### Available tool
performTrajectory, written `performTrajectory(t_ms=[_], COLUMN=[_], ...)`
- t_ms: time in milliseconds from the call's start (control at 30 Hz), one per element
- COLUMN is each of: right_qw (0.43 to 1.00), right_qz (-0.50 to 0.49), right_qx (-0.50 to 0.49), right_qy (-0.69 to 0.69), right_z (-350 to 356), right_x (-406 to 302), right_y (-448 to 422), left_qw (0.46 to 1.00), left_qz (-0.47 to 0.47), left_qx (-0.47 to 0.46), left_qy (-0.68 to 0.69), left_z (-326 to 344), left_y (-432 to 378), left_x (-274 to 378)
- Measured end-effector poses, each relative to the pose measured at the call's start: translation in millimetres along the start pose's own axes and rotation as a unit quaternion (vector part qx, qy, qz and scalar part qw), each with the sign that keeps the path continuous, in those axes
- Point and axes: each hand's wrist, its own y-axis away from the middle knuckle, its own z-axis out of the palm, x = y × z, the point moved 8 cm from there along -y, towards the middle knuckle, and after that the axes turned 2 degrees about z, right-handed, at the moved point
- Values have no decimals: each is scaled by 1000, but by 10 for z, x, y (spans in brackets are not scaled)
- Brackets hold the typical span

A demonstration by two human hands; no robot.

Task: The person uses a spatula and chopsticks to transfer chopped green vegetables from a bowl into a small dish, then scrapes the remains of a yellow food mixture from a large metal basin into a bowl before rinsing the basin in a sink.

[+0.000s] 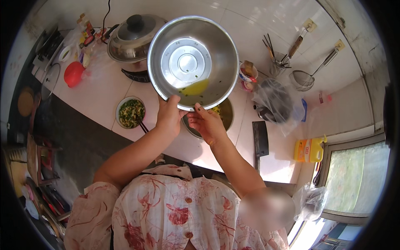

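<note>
Both my hands grip the near rim of a stainless steel basin [193, 37], which is tilted so that its inside faces me. A pool of yellow liquid with bits of chopped green lies low on its wall. My left hand [168, 115] has its thumb over the rim at the left. On the right, my right hand [207, 122] pinches the rim with its thumb inside. Beneath the basin stands a second metal bowl [230, 117], partly hidden, with yellow and green food in it. A bowl of chopped green and yellow food [131, 113] with chopsticks [143, 127] sits to the left.
A lidded pot [134, 37] stands behind the basin at left. Nearby is a red bowl [73, 74]. On the right lie a cleaver [261, 139], a plastic-covered kettle [272, 100] and a yellow jug [309, 150]. A strainer [302, 79] hangs on the wall.
</note>
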Motion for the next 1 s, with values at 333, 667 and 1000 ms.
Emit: performTrajectory(t_ms=[333, 667, 1000], right_qw=[989, 618, 932], right_qz=[-15, -428, -240], right_qx=[-73, 104, 80], right_qy=[127, 651, 260], right_z=[-171, -548, -894], right_x=[-75, -445, -660], right_y=[74, -79, -43], left_qw=[1000, 997, 997], left_qz=[-20, -76, -58], left_qx=[8, -26, 23], left_qy=[-8, -6, 41], left_z=[-86, -203, -983], left_y=[103, 175, 353], left_x=[103, 239, 783])
